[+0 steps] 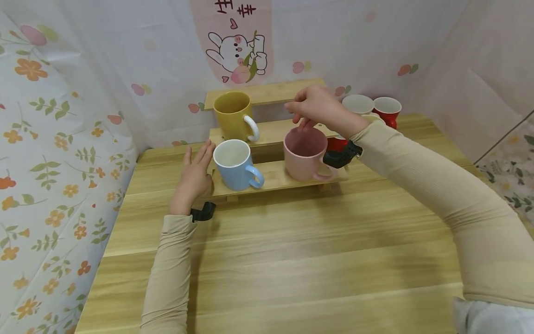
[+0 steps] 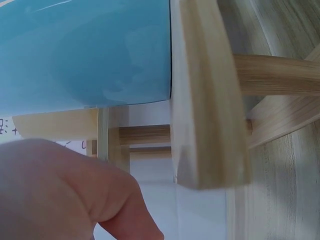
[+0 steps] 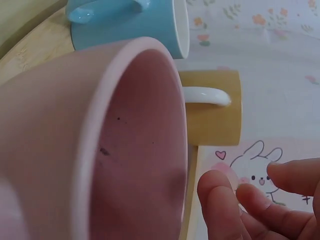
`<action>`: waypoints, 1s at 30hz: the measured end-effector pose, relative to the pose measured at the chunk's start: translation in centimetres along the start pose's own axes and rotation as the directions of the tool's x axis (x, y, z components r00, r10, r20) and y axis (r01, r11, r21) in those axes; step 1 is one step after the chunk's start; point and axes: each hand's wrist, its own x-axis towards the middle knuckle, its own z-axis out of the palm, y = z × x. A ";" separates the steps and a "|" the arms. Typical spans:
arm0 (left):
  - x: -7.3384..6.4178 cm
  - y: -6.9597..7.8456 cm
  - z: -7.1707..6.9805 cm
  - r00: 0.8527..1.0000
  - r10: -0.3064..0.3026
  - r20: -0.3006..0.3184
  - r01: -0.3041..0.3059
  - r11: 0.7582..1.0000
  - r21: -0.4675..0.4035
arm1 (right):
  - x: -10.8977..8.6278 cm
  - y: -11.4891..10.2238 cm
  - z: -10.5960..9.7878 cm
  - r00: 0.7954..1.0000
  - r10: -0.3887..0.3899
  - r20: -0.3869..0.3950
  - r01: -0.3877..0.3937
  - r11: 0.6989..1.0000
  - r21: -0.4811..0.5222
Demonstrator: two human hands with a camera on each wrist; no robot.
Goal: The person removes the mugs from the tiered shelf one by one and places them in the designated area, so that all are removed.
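A three-step wooden rack point(image 1: 273, 175) bears a light blue mug point(image 1: 234, 170) and a pink mug point(image 1: 301, 160) on its lowest step. On the middle step stands a mustard-yellow mug point(image 1: 232, 118) with a white handle. My left hand point(image 1: 194, 178) is at the rack's left end, right beside the blue mug, fingers stretched out and holding nothing. Above the back rim of the pink mug hovers my right hand point(image 1: 319, 107), its fingers loosely bent and thumb apart from them. In the right wrist view nothing lies between those fingertips point(image 3: 216, 186).
Behind my right forearm, at the rack's right end, stand white-and-red cups point(image 1: 387, 107), partly hidden. A patterned cloth point(image 1: 158, 69) with a rabbit drawing hangs close behind the rack. Wood-grain tabletop point(image 1: 292, 260) stretches in front of it.
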 end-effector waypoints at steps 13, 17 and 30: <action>-0.4 0.2 0.2 1.000 -0.024 0.004 0.024 0.999 -0.043 | 2.6 -1.4 1.7 0.999 0.029 0.043 -0.026 0.997 -0.074; -0.5 0.2 0.3 1.000 -0.014 -0.012 0.014 0.999 -0.035 | 3.1 -2.1 2.5 0.997 0.019 0.070 -0.013 0.996 -0.093; 0.0 0.2 0.2 1.000 -0.003 -0.013 0.002 0.999 -0.039 | 4.2 -3.3 4.1 0.989 0.030 0.142 -0.012 0.992 -0.124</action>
